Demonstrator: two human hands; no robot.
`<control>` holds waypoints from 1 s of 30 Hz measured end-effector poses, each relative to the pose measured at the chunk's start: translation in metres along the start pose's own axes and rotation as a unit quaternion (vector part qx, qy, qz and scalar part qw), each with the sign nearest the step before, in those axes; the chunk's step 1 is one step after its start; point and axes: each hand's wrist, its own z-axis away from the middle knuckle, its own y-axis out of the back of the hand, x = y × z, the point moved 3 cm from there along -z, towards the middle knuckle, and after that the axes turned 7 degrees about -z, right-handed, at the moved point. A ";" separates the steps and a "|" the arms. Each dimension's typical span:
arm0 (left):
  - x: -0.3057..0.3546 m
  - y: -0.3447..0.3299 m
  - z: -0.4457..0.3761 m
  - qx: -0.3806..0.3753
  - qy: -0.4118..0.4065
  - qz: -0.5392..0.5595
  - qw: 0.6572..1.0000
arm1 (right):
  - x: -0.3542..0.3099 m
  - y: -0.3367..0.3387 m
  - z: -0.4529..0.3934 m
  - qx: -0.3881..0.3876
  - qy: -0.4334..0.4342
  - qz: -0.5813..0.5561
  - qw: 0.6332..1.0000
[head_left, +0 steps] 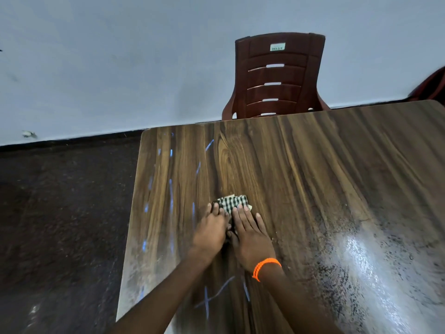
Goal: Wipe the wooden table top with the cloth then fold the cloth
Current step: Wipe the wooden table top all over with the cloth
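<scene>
A small checked cloth (231, 202), dark and pale, lies bunched on the wooden table top (301, 169) toward its left half. My left hand (210, 231) and my right hand (250, 235) lie side by side on the cloth, fingers straight and pressing it flat against the wood. Most of the cloth is hidden under the two hands; only its far edge shows past the fingertips. An orange bead band circles my right wrist.
A dark red plastic chair (277, 75) stands behind the table's far edge against a pale wall. Blue chalk-like streaks (171, 196) mark the table's left part. A bright glare patch (366, 266) covers the right near area. Dark floor (60, 213) lies left of the table.
</scene>
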 end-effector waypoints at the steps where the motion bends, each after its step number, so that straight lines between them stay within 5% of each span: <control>1: 0.010 -0.004 0.009 0.003 -0.010 0.000 1.000 | 0.004 0.000 0.016 0.009 -0.006 0.004 1.000; 9: 0.087 -0.005 0.010 0.053 -0.116 -0.060 0.990 | 0.065 0.017 0.059 0.029 -0.094 0.029 0.995; 17: 0.048 0.009 -0.013 0.052 -0.026 -0.013 0.998 | 0.040 0.011 0.008 0.009 -0.078 -0.006 0.997; 24: 0.020 -0.019 0.061 0.002 0.003 0.010 1.000 | -0.007 -0.017 0.064 -0.005 -0.016 -0.035 0.999; 30: 0.059 -0.032 0.155 0.071 -0.045 0.109 0.990 | -0.005 -0.020 0.163 -0.018 0.010 -0.053 0.998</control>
